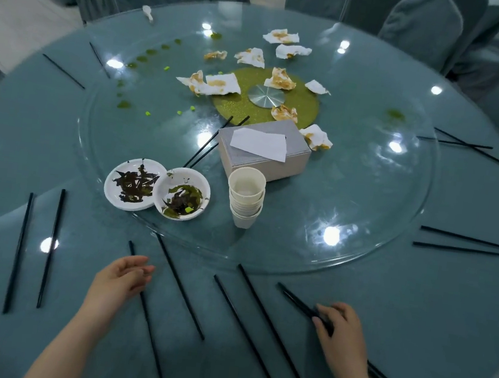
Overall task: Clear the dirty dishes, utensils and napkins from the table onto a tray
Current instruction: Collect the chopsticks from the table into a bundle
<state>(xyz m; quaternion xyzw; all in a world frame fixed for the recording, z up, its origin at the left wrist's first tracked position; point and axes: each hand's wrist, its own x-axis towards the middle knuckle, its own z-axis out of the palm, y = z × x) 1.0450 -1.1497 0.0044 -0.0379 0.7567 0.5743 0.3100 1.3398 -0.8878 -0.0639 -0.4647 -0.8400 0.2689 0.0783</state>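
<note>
Black chopsticks lie scattered round the edge of a round teal table [414, 316]. My right hand [339, 329] pinches a pair of chopsticks [297, 300] at the near right. My left hand [121, 277] rests with relaxed fingers over one chopstick [148, 326] at the near left. Two more chopsticks [257, 329] lie between my hands. On the glass turntable [361, 232] stand a dirty plate [132, 183], a dirty bowl [181, 198] and a stack of cups [245, 200]. Several stained napkins [210, 83] lie crumpled near the green centre disc [304, 105].
A tissue box [265, 150] stands on the turntable with two chopsticks [208, 143] beside it. More chopstick pairs lie at the left [36, 248], far left [64, 71] and right [466, 243]. Green spills dot the glass. Covered chairs [422, 28] ring the table.
</note>
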